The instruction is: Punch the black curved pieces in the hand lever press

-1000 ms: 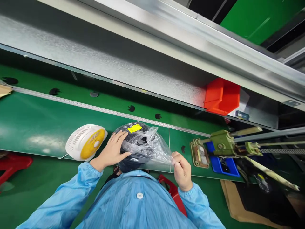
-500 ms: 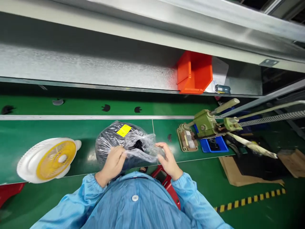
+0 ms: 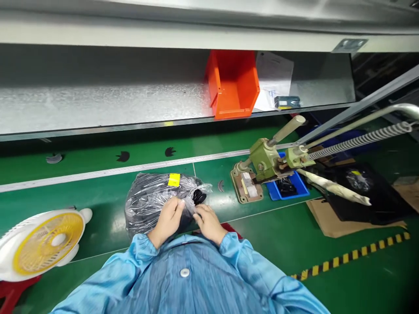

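A clear plastic bag point(image 3: 147, 198) packed with black pieces lies on the green bench before me, a yellow label point(image 3: 174, 179) stuck on its top. Its mouth, at the right end, is gathered, and black contents show through the opening. My left hand point(image 3: 170, 218) pinches the near side of the bag's mouth between thumb and fingers. Close to its right, my right hand point(image 3: 207, 222) has its fingers closed on the edge of the same plastic. A small dark curved piece point(image 3: 220, 186) lies just beyond the bag's mouth.
A green hand press point(image 3: 262, 163) stands right of the bag, beside a blue tray point(image 3: 304, 192) of black parts. At the left is a white and yellow fan point(image 3: 49, 244). An orange bin point(image 3: 234, 87) sits on the metal shelf point(image 3: 131, 98) above. Cardboard point(image 3: 322, 220) lies at the right.
My right hand has come left, close to my left hand. The bag's mouth, stretched out between the hands before, is now gathered against the bag. The view has turned a little to the right.
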`<state>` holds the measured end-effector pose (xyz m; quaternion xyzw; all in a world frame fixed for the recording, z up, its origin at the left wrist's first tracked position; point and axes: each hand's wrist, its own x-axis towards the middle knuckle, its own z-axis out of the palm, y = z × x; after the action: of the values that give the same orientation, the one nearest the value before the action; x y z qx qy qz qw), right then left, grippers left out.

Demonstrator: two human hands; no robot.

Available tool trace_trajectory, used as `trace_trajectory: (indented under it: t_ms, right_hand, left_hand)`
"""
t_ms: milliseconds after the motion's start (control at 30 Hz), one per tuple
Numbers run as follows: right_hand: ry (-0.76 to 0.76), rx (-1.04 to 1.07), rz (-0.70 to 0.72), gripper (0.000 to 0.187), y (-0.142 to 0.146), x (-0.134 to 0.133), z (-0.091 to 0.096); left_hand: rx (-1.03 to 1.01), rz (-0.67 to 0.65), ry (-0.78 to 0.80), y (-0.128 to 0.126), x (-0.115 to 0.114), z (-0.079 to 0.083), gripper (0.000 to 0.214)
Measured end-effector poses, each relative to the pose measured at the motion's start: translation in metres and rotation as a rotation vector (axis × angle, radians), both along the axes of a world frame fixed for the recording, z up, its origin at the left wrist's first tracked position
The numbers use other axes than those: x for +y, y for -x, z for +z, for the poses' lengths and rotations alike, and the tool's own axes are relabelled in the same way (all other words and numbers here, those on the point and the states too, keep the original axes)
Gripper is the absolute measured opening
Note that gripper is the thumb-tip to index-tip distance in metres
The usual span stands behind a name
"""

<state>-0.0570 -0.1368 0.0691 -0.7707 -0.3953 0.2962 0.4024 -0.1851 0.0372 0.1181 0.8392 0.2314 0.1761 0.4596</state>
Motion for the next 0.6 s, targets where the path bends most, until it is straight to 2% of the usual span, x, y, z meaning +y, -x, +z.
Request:
trace_trajectory:
  t_ms: [100,200,300,400,500,600]
  right_hand:
    - [-0.044,-0.003,-0.098,0.033,-0.015,0.008,-0.020]
    - [-0.066,-0.005,-0.226,0.036,-0.037,0.020,-0.040]
    - [-0.056,-0.013,-0.360,0.038,-0.058,0.024,-0.055]
    - [-0.036,-0.021,-0.467,0.038,-0.069,0.017,-0.064]
    - [-0.009,-0.015,-0.542,0.037,-0.066,0.001,-0.072]
    - [0.025,0.007,-0.619,0.036,-0.053,-0.017,-0.083]
  left_hand:
    - [0.003,0.015,0.004,-0.017,0.004,-0.004,0.040]
    - [-0.002,-0.022,-0.018,-0.043,0.007,-0.009,0.040]
    - [-0.008,-0.135,-0.069,-0.078,0.001,-0.013,0.039]
    - [0.010,-0.295,-0.129,-0.102,-0.011,-0.018,0.036]
    - [0.064,-0.450,-0.125,-0.105,-0.018,-0.019,0.034]
    - [0.053,-0.611,-0.018,-0.094,-0.002,-0.010,0.024]
